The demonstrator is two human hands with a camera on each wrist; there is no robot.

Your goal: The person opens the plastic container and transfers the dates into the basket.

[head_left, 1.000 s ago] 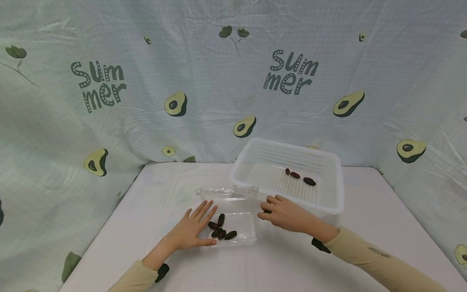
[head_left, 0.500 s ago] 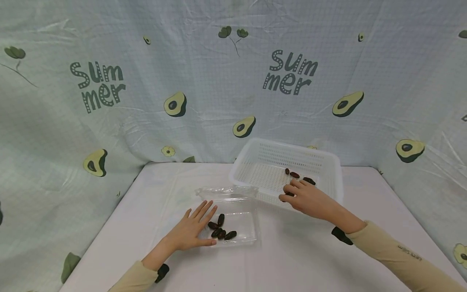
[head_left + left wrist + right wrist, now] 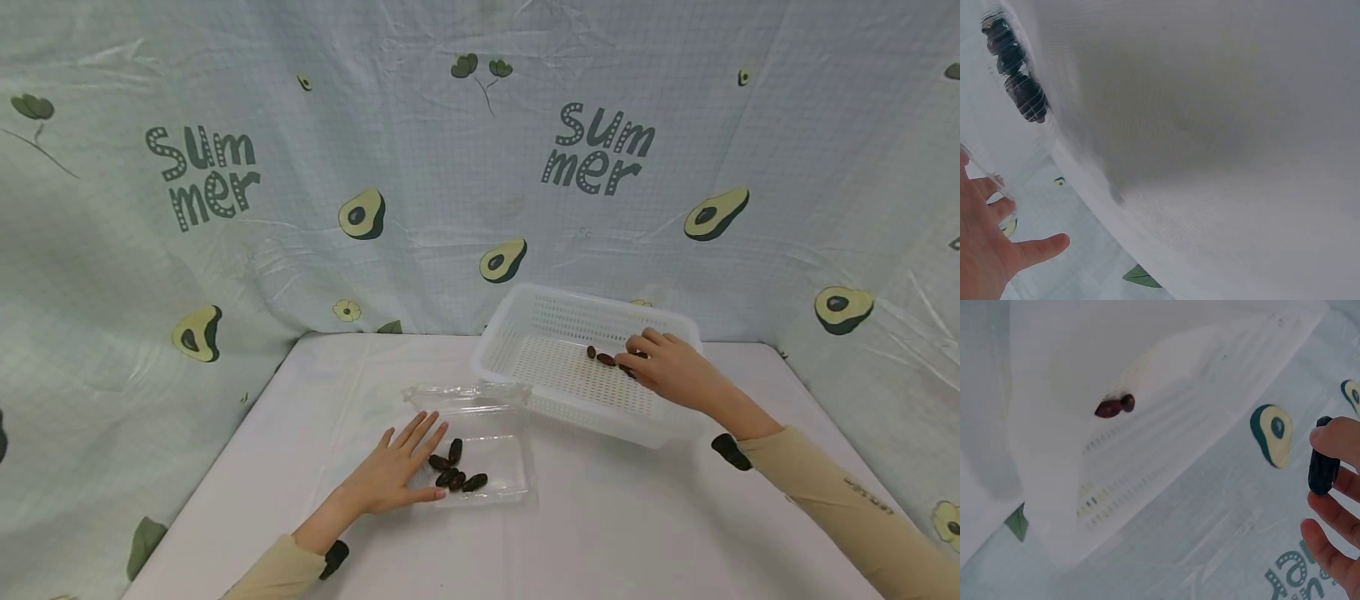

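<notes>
My right hand (image 3: 671, 367) is over the right part of a white slotted plastic basket (image 3: 592, 421). In the right wrist view its thumb and fingers pinch a dark oblong date (image 3: 1322, 465). Small reddish dates (image 3: 606, 360) lie on the basket floor just left of the fingers, and a darker one (image 3: 627, 372) is partly hidden by them. My left hand (image 3: 397, 475) rests with spread, straight fingers along the left side of a clear plastic box (image 3: 506, 458). Several dark dates (image 3: 455, 480) lie grouped in the box, near the left thumb.
The clear lid (image 3: 465, 396) of the box is folded back toward the basket's near left corner. Both containers stand on a white-covered table (image 3: 570, 533). A printed cloth (image 3: 420, 150) with avocados hangs behind the table and along its sides.
My right hand has carried a date from beside the clear box, rightward and away from me, over the basket. The left hand and the dates in the box have stayed put.
</notes>
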